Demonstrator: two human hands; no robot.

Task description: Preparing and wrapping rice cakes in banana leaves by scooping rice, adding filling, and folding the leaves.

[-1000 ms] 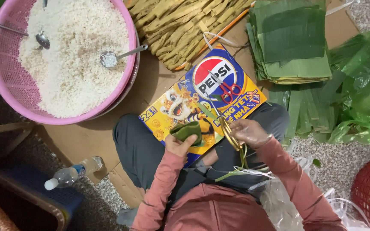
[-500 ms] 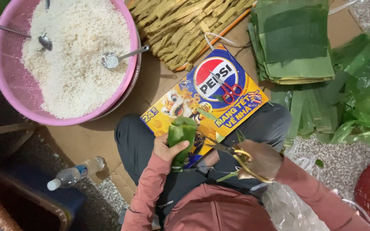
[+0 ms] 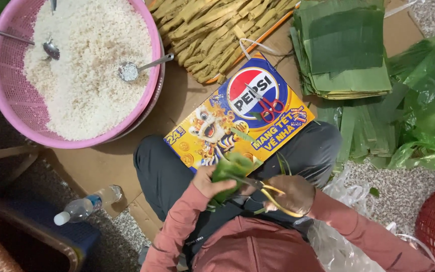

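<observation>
Green folded leaf parcel pinched by left hand fingers; right hand fingers grip yellow-handled scissors.

rice basket left | scissors on box | leaf stack right

Flattened brown cardboard covers the floor up ahead of the fingers, laid over speckled grey stone floor that shows bare out to the right of them and in a strip just left. Far to the left of the fingers stands a piece of dark blue furniture with a wooden edge, in shadow. The light is soft and even.
</observation>
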